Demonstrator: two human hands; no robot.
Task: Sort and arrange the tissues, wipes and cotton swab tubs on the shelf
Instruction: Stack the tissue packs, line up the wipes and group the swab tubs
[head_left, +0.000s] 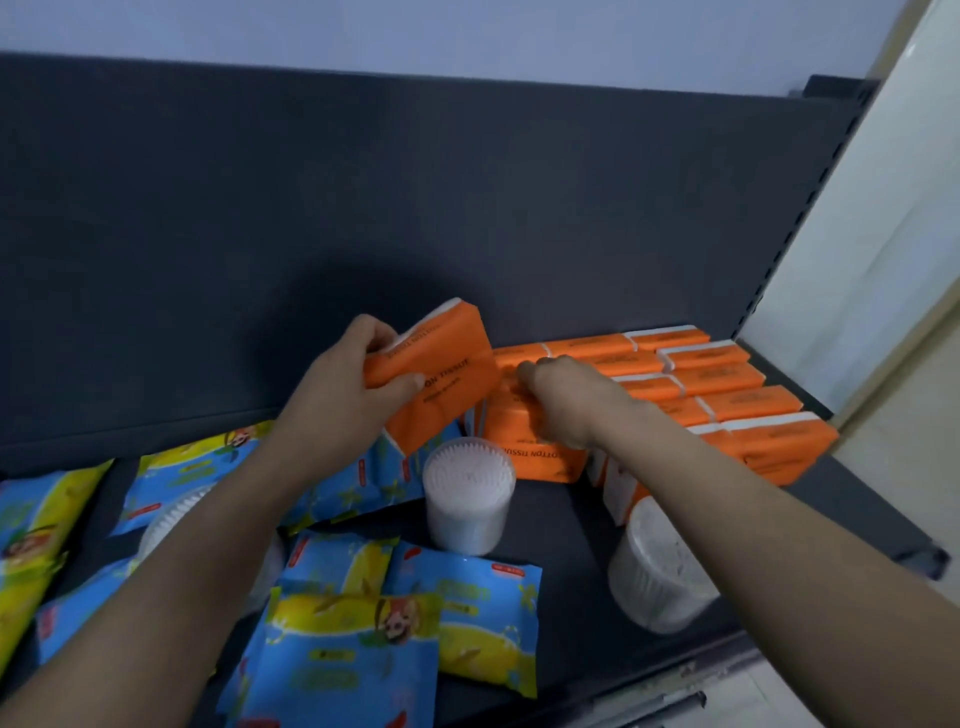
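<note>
Fingers (376, 332) and thumb of the left hand (337, 389) clamp a tilted orange tissue pack (447, 369), raised just left of the orange pack rows (727, 379) at the far right. The right hand (563, 400) lies curled on those rows; whether it grips one is unclear. Two swab tubs (467, 499) stand nearer on the shelf (566, 525), with blue wipes packs (353, 649) to their left.

retail shop aisle: dark metal gondola shelf (597, 519) with slotted upright (810, 249); stocked many identical orange tissue packs (727, 379), wet wipe packs (363, 639), cotton swab tubs (467, 499).
</note>
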